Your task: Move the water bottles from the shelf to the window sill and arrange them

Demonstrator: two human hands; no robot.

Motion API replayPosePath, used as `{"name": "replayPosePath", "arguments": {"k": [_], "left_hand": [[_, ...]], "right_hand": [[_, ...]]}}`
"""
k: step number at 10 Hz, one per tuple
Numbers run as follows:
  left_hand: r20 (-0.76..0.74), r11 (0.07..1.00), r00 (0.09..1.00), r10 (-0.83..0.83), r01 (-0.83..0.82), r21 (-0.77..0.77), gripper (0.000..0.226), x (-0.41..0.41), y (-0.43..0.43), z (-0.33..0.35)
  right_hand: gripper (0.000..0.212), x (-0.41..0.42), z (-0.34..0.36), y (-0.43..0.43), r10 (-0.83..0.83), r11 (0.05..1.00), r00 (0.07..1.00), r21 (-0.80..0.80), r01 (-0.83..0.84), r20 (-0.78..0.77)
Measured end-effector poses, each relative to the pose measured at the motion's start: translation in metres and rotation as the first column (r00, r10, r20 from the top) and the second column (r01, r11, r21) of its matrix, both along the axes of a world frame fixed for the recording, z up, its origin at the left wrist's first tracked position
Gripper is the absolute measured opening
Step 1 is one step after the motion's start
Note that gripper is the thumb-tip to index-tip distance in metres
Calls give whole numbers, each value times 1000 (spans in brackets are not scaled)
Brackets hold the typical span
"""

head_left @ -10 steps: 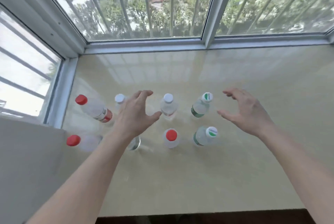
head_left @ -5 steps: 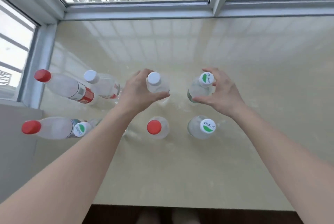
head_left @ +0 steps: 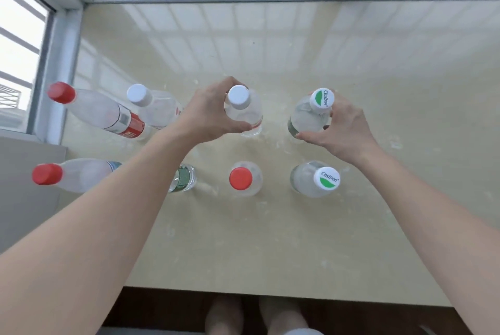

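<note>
gripping two rear bottles.
left hand (head_left: pixel 208 115) clasps white-capped bottle (head_left: pixel 243 108); right hand (head_left: pixel 341 129), at 3 o'clock, green-capped bottle (head_left: pixel 310 116): best slid upright.

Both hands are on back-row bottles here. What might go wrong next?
1. The left forearm passes over a front-row bottle; pulling back may tip it.
2. The left hand grips the white-capped bottle, the right hand the back green-capped bottle; the red-capped bottle stands close in front, so a low drag could knock it.
</note>
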State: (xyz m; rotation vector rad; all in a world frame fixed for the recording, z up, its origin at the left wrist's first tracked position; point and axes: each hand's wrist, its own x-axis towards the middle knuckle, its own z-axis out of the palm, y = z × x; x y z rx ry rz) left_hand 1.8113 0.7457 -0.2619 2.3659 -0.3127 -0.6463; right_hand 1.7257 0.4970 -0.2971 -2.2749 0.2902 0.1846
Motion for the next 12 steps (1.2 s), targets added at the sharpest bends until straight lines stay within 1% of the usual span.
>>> {"name": "replayPosePath", "arguments": {"k": [1,2,4,5,6,7,8,9,10,11,12], "left_hand": [[-3,1000,1000,-14,14,-2,71,2,1,-1],[1,1000,1000,-11,11,-8,71,1,0,-3],[5,1000,1000,4,-4,-10,64,-1,2,-7],[16,1000,1000,13,-13,-18,65,-2,1,-8],[11,999,999,32,-32,-38,66,-3,1,-11],[18,999,999,31,-30,-45,63,-1,4,-13],[29,999,999,24,-22,-48,68,-4,4,-12],[40,997,998,41,-38,-61,80,-8,2,-10],[50,995,996,70,-66,-78,83,-10,3,-9],[100,995,993,67,-59,-83,81,-10,5,-3],[139,995,988,66,-56,-78,81,-16,6,9]], "right_hand": [[54,-2,1,-2,22,1000,1000,-19,-22,-14],[57,-5,1,-2,28,999,1000,-18,-28,-7],[55,-1,-1,2,19,1000,1000,12,-19,9],[53,2,-3,1,31,1000,1000,0,-31,5],[57,4,-2,-4,50,999,998,-14,-50,-33],[62,3,0,-6,60,998,998,15,-59,-38],[66,1,1,-4,48,998,999,35,-47,-24],[82,1,2,-5,27,997,1000,71,-27,-9],[99,0,5,-6,46,995,999,86,-44,-17],[105,-2,6,-11,48,994,999,100,-46,-23],[106,-12,16,-14,81,994,994,83,-75,-71]]}}
